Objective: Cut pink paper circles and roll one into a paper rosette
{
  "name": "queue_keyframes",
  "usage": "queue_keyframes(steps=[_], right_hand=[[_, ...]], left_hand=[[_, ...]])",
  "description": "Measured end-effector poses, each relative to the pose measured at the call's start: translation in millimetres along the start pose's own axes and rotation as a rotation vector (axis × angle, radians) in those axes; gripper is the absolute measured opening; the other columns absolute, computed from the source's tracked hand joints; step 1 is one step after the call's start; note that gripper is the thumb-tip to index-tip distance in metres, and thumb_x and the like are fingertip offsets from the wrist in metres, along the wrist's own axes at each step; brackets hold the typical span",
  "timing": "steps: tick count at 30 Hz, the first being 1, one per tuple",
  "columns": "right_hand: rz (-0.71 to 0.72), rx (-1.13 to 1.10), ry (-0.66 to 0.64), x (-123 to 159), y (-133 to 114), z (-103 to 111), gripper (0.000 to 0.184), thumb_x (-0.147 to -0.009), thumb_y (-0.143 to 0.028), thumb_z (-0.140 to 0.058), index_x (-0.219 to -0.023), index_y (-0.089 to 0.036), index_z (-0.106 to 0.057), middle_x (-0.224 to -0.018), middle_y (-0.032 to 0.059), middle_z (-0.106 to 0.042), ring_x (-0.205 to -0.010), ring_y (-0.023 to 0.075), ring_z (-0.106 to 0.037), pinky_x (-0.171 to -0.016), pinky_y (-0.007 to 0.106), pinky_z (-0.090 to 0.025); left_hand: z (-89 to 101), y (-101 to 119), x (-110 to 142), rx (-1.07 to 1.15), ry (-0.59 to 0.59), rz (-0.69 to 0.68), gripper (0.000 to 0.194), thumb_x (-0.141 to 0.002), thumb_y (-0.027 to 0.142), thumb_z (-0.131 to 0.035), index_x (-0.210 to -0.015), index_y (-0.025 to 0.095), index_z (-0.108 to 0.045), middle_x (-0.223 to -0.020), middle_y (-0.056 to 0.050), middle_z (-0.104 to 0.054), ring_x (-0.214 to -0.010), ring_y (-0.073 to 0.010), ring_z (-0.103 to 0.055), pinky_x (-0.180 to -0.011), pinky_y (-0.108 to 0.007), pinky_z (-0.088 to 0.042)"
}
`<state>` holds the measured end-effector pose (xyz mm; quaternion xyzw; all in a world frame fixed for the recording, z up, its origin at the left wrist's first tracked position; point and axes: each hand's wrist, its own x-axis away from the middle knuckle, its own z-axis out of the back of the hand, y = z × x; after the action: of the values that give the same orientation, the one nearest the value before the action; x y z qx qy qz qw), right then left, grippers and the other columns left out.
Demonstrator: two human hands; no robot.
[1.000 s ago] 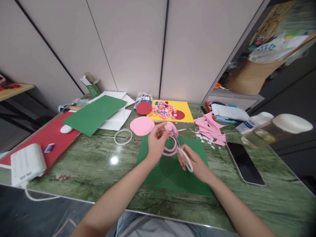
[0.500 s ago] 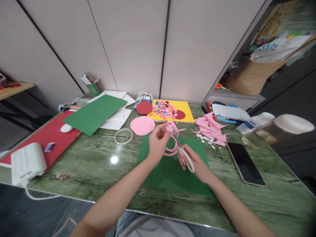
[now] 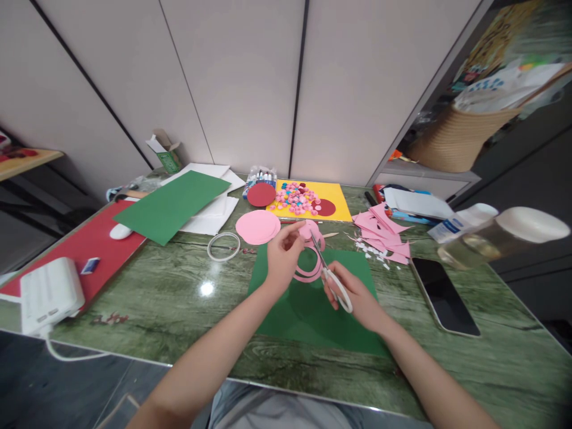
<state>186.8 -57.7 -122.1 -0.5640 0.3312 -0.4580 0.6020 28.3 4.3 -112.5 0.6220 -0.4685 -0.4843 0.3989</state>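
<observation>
My left hand (image 3: 286, 253) pinches a piece of pink paper (image 3: 309, 230) between thumb and fingers. The white-handled scissors (image 3: 338, 285) are gripped in my right hand (image 3: 353, 295), their blades reaching up to the pink paper. A strip of the paper curls down in a ring (image 3: 308, 279) below my left fingers, over a sheet of green paper (image 3: 322, 322). Left of my left hand lie overlapping pink paper circles (image 3: 257, 227). Part of the pinched paper is hidden by my fingers.
Pink paper scraps (image 3: 382, 235) and a black phone (image 3: 444, 296) lie to the right, near a lidded bottle (image 3: 469, 247). Behind, pompoms (image 3: 297, 199) sit on yellow paper (image 3: 335, 193). A white ring (image 3: 223, 247), red paper (image 3: 102, 256) and a power bank (image 3: 51, 295) are leftward.
The scissor blades have shifted slightly at the pink paper, and the paper has turned a little in my left fingers. Both hands have stayed nearly in place.
</observation>
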Motion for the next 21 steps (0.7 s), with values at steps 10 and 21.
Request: queue_keyframes(steps=[10, 21], right_hand=[[-0.017, 0.054, -0.039, 1.9, -3.6, 2.3, 0.012, -0.090, -0.031, -0.041, -0.082, -0.022, -0.041, -0.060, -0.0062, -0.046, -0.049, 0.0083, -0.043, -0.048, 0.021, -0.035], [0.006, 0.038, 0.015, 1.2, -2.3, 2.8, 0.014, -0.088, -0.034, -0.043, -0.081, -0.022, -0.041, -0.061, -0.0061, -0.047, -0.049, 0.0083, -0.044, -0.049, 0.021, -0.035]], left_hand=[[5.1, 1.1, -4.0, 0.049, -0.017, 0.035, 0.025, -0.072, 0.017, -0.054, -0.094, 0.018, -0.066, -0.076, -0.002, -0.061, -0.068, -0.0117, -0.056, -0.061, -0.023, -0.046], [-0.1, 3.3, 0.5, 0.033, -0.013, -0.024, 0.025, -0.074, 0.022, -0.059, -0.098, 0.018, -0.058, -0.072, 0.000, -0.056, -0.064, -0.0100, -0.055, -0.060, -0.022, -0.046]])
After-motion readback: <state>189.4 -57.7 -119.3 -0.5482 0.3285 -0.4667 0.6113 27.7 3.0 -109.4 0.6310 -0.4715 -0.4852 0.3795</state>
